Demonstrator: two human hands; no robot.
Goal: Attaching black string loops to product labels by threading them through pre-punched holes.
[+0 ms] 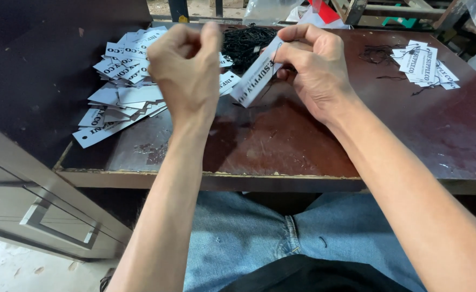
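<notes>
Right hand (313,67) fingers pinch a white paper tag (257,78) above the worktop (281,146). Left hand (186,67) fingers pressed together, thumb against forefinger; whether they hold anything cannot be told. Loose tag pile (121,86) lies left.

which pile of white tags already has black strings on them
The small pile of tags at the table's far right: black strings trail from it. The big pile at the left shows none.

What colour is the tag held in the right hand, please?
The tag in the right hand is white with black lettering, seen from the head view.
</notes>
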